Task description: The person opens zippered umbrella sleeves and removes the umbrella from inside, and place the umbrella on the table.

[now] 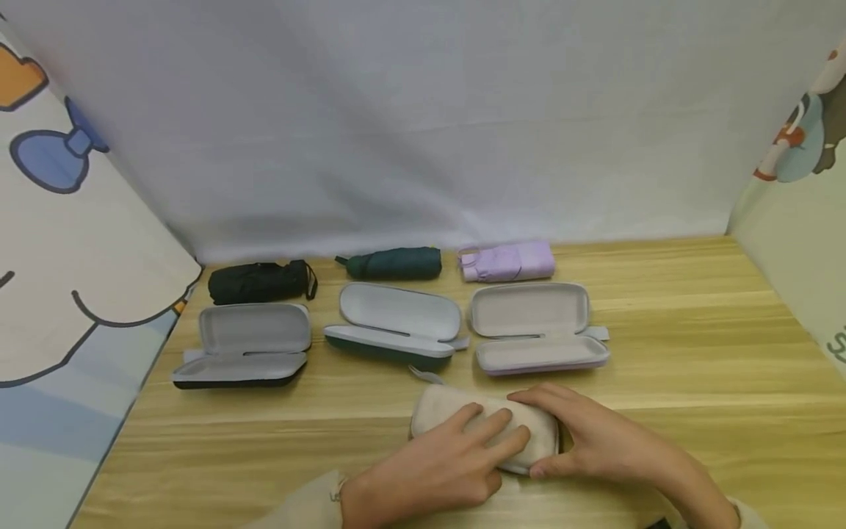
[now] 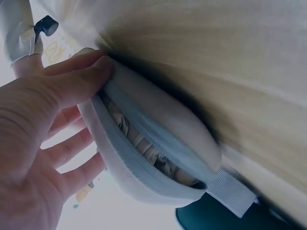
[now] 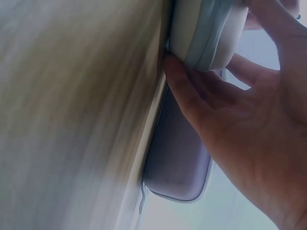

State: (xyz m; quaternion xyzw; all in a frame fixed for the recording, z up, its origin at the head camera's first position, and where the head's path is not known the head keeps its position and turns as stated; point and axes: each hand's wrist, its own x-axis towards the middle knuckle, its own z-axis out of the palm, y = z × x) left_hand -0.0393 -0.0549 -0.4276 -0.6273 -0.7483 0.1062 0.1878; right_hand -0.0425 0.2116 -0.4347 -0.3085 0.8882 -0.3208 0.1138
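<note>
A beige zip case [image 1: 439, 408] lies at the front of the table between both hands. My left hand [image 1: 439, 463] has several fingers spread over its lid, and in the left wrist view the thumb [image 2: 88, 79] presses at its zip seam. At its right end, my right hand [image 1: 611, 441] grips it between thumb and fingers. In the left wrist view the seam gapes towards the grey tab [image 2: 230, 191], showing crumpled beige fabric [image 2: 148, 153] inside. A light strap [image 1: 426, 375] sticks out behind the case. Any zip pull is hidden by the fingers.
Behind stand three opened cases: black [image 1: 254, 330], dark green [image 1: 393, 345] and lilac [image 1: 542, 356]. Folded umbrellas in black [image 1: 258, 283], dark green [image 1: 396, 263] and lilac [image 1: 512, 262] lie behind them. A white curtain [image 1: 423, 132] backs the wooden table [image 1: 694, 353].
</note>
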